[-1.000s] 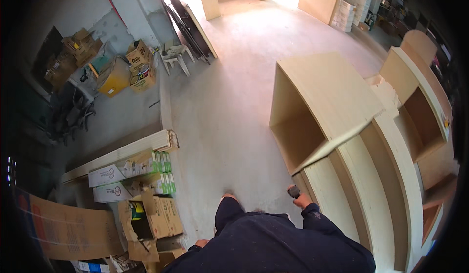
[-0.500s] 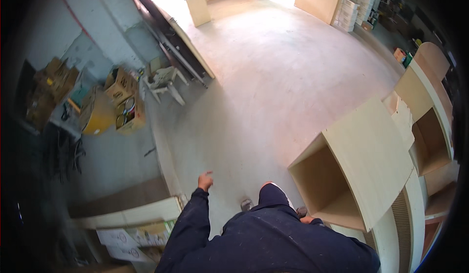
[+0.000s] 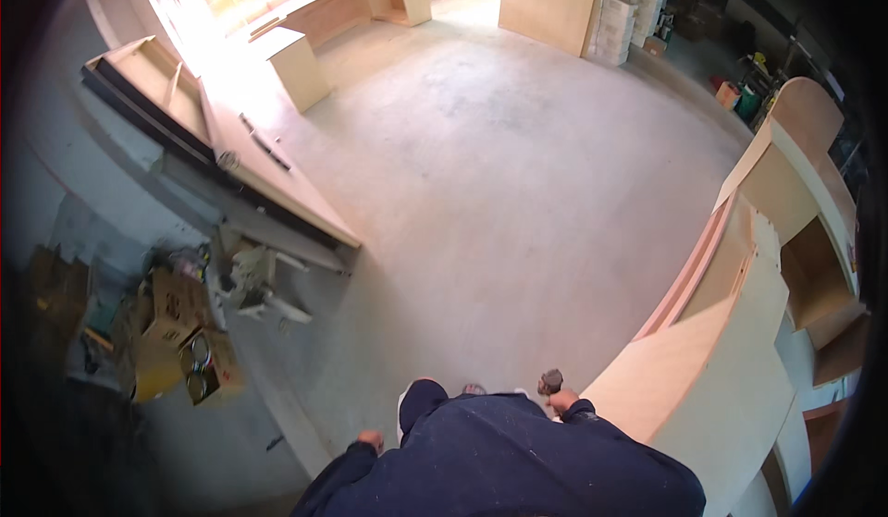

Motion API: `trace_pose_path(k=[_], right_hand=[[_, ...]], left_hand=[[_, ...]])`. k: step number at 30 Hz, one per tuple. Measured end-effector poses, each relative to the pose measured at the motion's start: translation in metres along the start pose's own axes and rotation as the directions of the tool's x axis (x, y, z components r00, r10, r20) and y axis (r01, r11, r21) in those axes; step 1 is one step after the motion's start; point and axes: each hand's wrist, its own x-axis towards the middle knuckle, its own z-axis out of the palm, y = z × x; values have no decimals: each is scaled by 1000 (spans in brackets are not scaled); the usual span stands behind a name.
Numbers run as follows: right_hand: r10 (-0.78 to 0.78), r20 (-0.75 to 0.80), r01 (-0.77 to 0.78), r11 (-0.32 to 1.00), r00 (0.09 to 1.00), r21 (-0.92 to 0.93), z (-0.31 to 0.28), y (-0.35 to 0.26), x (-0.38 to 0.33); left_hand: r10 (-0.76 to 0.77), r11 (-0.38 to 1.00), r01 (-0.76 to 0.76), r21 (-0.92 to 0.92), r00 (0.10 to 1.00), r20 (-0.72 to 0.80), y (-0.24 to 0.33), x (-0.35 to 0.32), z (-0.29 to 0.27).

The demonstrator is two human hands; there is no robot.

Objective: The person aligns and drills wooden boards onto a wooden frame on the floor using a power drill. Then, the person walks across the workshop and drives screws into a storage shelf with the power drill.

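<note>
My left hand [image 3: 371,439] hangs low at my left side, just past the dark blue sleeve. It is small in view and its fingers are too hidden to read; no object shows in it. On my other side, my right hand [image 3: 564,400] hangs with loosely bent fingers and nothing visible in them. A pale wooden cabinet panel [image 3: 657,374] stands close to the right hand, and I cannot tell whether they touch. One of my shoes [image 3: 551,380] shows just beyond that hand.
Pale wooden cabinets [image 3: 814,258] line the right side. At the left, a long dark-edged panel [image 3: 277,204] leans near a dusty plastic chair [image 3: 254,276] and a carton of cans [image 3: 217,378]. A large upright board [image 3: 550,8] and stacked white boxes [image 3: 615,31] stand farther off.
My view has shifted forward and turned left. The open-fronted box at right has passed out of sight. My left hand has swung back toward my body, while more of my right hand shows.
</note>
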Motion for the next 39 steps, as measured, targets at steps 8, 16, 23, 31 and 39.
trace_pose_path(k=[8, 16, 23, 31, 39], right_hand=[[-28, -597, 225, 939, 802, 259, -186, -202, 128], [-20, 14, 21, 995, 1000, -97, -243, -328, 206], [11, 83, -4, 996, 996, -86, -304, -413, 343], [-75, -28, 69, 982, 997, -178, -519, -580, 474], [-26, -719, 271, 935, 695, 228, -851, -820, 558]], left_hand=[[-162, 987, 162, 9, 980, 115, -67, 151, -141], [-192, 746, -199, -636, 850, -491, -36, 470, -591], [46, 403, -643, -652, 725, -687, 105, 579, -964], [153, 920, -208, 332, 971, 184, -15, 760, -976], [-154, 981, 170, -93, 975, 157, -134, 798, -1075]])
